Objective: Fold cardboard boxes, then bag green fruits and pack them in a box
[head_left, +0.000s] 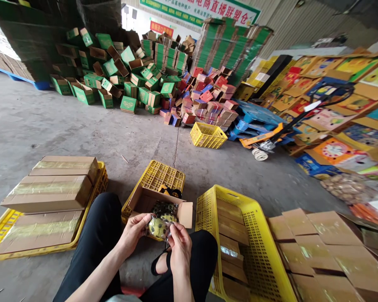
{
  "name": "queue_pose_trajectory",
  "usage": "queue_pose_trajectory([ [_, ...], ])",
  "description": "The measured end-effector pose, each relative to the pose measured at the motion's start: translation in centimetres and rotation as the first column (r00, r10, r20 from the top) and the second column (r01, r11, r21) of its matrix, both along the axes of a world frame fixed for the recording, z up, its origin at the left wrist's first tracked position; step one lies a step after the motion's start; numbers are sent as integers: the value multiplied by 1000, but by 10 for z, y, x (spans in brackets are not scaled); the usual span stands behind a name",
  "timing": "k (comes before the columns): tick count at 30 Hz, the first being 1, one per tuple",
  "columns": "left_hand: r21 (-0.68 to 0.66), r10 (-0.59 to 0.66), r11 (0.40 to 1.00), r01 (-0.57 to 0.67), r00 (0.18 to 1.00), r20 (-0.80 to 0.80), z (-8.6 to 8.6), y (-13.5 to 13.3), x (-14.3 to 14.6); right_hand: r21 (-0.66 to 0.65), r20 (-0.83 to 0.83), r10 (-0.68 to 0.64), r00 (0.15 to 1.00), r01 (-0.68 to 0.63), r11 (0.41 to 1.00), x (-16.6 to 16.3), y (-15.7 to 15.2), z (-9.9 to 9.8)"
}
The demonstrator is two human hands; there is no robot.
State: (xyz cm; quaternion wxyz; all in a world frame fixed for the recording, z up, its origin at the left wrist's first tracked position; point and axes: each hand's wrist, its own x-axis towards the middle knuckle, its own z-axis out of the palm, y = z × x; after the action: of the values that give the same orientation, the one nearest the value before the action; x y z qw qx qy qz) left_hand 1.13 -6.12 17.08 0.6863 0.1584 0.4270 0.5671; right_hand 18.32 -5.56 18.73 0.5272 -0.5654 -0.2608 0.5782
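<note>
In the head view, a clear plastic packet (157, 227) with a yellow-green, dark-spotted thing inside is stretched between my two hands; the kind of thing inside I cannot make out. My left hand (135, 228) pinches the packet's left edge. The right edge is pinched by my right hand (179, 243). Just beyond them stands an open cardboard box (185, 214), holding similar dark and yellow-spotted packets (165, 208). It rests on an upturned yellow crate (159, 174). A yellow-and-black tool (170, 191), perhaps a tape dispenser, lies behind the box.
Taped cartons (47, 191) lie on a yellow crate to the left. A yellow crate (261, 235) on the right holds several cartons, with more cartons (321, 247) beside it. Farther off are green boxes (129, 104), blue pallets (255, 113) and a pallet jack (271, 136).
</note>
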Motion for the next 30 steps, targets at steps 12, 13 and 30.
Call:
queue_pose_trajectory([
  [12, 76, -169, 982, 171, 985, -26, 10, -3, 6, 9, -72, -30, 997, 31, 999, 8, 1, 3],
  [13, 91, -190, 977, 192, 981, -31, 12, -3, 8, 20, -70, -35, 997, 37, 999, 10, 1, 3],
  [30, 34, -79, 993, 111, 861, -503, -45, 49, -41, 87, 60, 4, 998, -10, 996, 27, -3, -11],
])
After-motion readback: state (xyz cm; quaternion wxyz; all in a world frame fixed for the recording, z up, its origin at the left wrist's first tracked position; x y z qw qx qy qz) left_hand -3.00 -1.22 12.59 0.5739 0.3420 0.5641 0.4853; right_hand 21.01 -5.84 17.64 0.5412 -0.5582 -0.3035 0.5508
